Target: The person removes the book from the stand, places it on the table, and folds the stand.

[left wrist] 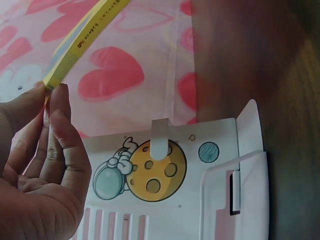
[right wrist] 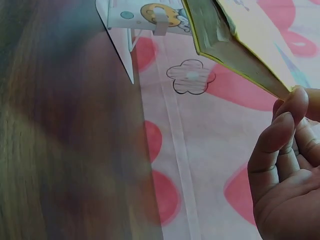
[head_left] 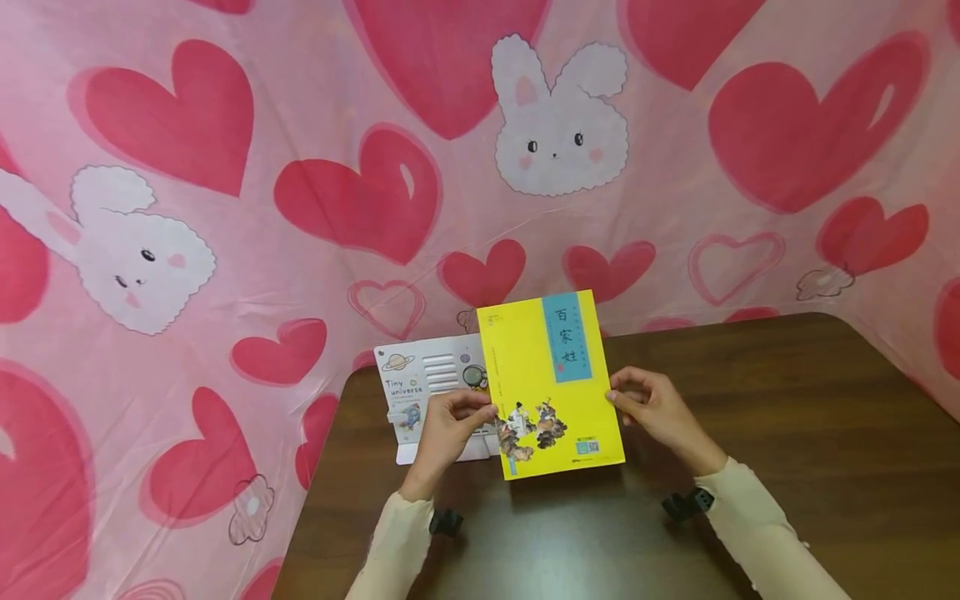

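A yellow book [head_left: 532, 350] with a blue title panel is held up over the table, its front cover facing the head camera. My left hand [head_left: 456, 425] pinches its left edge between thumb and fingers; in the left wrist view the yellow spine [left wrist: 82, 42] rises from the fingertips. On the opposite side, my right hand [head_left: 656, 408] pinches the right edge, and the page edges [right wrist: 240, 62] show in the right wrist view. Behind the book stands a white book stand [head_left: 442, 354] printed with planets and an astronaut; the book hides its right part.
The brown wooden table [head_left: 787, 417] extends to both sides and toward me. A pink cloth [head_left: 315, 100] with hearts and rabbits hangs behind and to the left of it. Clips [left wrist: 160, 140] and a bottom ledge [left wrist: 250, 190] stick out from the stand.
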`<action>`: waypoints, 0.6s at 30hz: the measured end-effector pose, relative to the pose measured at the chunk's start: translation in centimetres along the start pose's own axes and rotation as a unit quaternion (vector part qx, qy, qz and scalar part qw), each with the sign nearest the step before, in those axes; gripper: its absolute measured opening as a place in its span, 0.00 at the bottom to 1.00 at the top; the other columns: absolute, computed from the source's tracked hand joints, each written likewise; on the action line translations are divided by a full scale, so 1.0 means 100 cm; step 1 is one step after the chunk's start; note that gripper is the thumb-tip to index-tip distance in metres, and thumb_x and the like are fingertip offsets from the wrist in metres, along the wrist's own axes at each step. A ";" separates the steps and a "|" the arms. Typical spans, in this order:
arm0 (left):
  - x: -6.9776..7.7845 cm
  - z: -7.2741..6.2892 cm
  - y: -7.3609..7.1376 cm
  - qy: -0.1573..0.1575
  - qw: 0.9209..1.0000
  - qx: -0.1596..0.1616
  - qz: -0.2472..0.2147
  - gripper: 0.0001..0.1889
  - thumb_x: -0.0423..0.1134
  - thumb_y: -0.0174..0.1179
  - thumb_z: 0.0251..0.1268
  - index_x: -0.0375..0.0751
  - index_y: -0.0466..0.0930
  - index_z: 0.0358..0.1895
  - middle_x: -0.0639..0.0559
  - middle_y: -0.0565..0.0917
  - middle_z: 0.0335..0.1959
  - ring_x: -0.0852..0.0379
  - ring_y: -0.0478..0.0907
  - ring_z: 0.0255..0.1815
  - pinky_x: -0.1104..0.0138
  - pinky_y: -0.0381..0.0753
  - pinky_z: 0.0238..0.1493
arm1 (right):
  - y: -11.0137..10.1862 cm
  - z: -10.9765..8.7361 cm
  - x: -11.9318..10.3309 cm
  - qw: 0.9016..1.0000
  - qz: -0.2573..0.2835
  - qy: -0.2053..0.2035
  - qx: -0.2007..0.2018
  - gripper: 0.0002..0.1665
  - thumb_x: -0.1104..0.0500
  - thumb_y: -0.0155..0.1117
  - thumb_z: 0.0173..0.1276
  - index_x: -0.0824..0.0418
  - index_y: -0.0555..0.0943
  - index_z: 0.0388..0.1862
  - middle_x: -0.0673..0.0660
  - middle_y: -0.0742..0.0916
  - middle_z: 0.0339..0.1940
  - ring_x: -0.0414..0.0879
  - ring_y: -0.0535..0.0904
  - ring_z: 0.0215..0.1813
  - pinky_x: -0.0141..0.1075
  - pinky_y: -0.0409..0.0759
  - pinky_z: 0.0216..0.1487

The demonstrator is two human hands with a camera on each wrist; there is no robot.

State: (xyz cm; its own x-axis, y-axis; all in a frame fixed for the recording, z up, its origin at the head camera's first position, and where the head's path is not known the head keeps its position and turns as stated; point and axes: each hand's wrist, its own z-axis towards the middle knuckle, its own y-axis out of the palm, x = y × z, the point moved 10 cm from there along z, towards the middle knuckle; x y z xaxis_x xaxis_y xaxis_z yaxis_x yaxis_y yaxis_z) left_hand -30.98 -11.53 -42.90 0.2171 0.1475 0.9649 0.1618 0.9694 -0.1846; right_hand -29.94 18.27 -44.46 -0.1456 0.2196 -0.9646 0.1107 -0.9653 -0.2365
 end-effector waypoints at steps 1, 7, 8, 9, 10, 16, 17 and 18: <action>0.000 0.000 0.002 -0.002 1.000 -0.003 -0.001 0.09 0.30 0.70 0.65 0.27 0.88 0.45 0.28 0.90 0.40 0.62 0.88 0.30 0.70 0.88 0.44 | -0.001 0.000 0.001 1.000 -0.001 0.004 0.001 0.14 0.63 0.67 0.74 0.73 0.79 0.50 0.57 0.87 0.39 0.55 0.79 0.24 0.37 0.83 0.29; -0.003 0.002 0.012 -0.003 1.000 -0.018 0.006 0.09 0.29 0.69 0.66 0.25 0.87 0.45 0.28 0.89 0.42 0.66 0.88 0.31 0.70 0.88 0.43 | -0.010 -0.006 0.009 1.000 -0.009 0.026 0.001 0.16 0.61 0.67 0.74 0.74 0.79 0.51 0.59 0.88 0.40 0.57 0.80 0.25 0.37 0.84 0.31; -0.004 0.002 0.014 -0.004 1.000 -0.020 0.007 0.10 0.29 0.69 0.66 0.25 0.87 0.46 0.28 0.89 0.42 0.66 0.88 0.32 0.70 0.88 0.43 | -0.012 -0.007 0.011 1.000 -0.009 0.030 0.000 0.17 0.61 0.67 0.74 0.74 0.79 0.51 0.59 0.88 0.40 0.57 0.80 0.25 0.37 0.84 0.31; -0.005 0.002 0.016 -0.006 1.000 -0.022 0.009 0.10 0.29 0.69 0.66 0.25 0.87 0.46 0.28 0.89 0.43 0.66 0.88 0.32 0.70 0.88 0.42 | -0.014 -0.008 0.013 0.999 -0.007 0.035 0.001 0.17 0.60 0.68 0.74 0.74 0.79 0.52 0.59 0.88 0.40 0.56 0.80 0.25 0.37 0.84 0.31; -0.006 0.002 0.018 -0.008 1.000 -0.023 0.013 0.09 0.29 0.69 0.66 0.26 0.88 0.46 0.29 0.89 0.43 0.67 0.88 0.32 0.71 0.88 0.42 | -0.015 -0.009 0.015 0.999 -0.006 0.037 0.000 0.18 0.60 0.68 0.74 0.74 0.79 0.52 0.59 0.88 0.40 0.56 0.80 0.25 0.37 0.84 0.31; -0.009 0.005 0.030 -0.016 0.999 -0.027 0.029 0.09 0.31 0.70 0.66 0.29 0.89 0.45 0.32 0.90 0.40 0.56 0.90 0.33 0.64 0.90 0.41 | -0.026 -0.014 0.028 0.998 -0.009 0.054 -0.001 0.19 0.58 0.68 0.75 0.72 0.79 0.53 0.52 0.88 0.38 0.56 0.79 0.26 0.37 0.83 0.33; -0.009 0.006 0.032 -0.015 0.999 -0.029 0.028 0.09 0.31 0.70 0.66 0.29 0.89 0.45 0.32 0.90 0.41 0.52 0.91 0.34 0.61 0.91 0.43 | -0.028 -0.015 0.029 0.998 -0.012 0.055 -0.001 0.19 0.58 0.67 0.75 0.72 0.79 0.53 0.52 0.88 0.38 0.56 0.79 0.26 0.36 0.83 0.32; -0.009 0.006 0.035 -0.015 0.999 -0.033 0.030 0.09 0.32 0.70 0.67 0.29 0.89 0.45 0.32 0.90 0.41 0.47 0.92 0.35 0.59 0.91 0.43 | -0.030 -0.017 0.031 0.998 -0.015 0.057 0.000 0.19 0.57 0.67 0.75 0.72 0.79 0.53 0.52 0.88 0.38 0.55 0.79 0.26 0.36 0.82 0.32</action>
State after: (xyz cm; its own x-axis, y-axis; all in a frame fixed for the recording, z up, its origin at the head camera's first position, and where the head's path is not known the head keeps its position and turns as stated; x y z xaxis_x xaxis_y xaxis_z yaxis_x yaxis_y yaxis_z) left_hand -31.23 -8.11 -44.29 0.1997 0.2120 0.9566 0.2121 0.9438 -0.2535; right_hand -29.07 22.11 -46.93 -0.0356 0.2639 -0.9639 0.1073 -0.9579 -0.2662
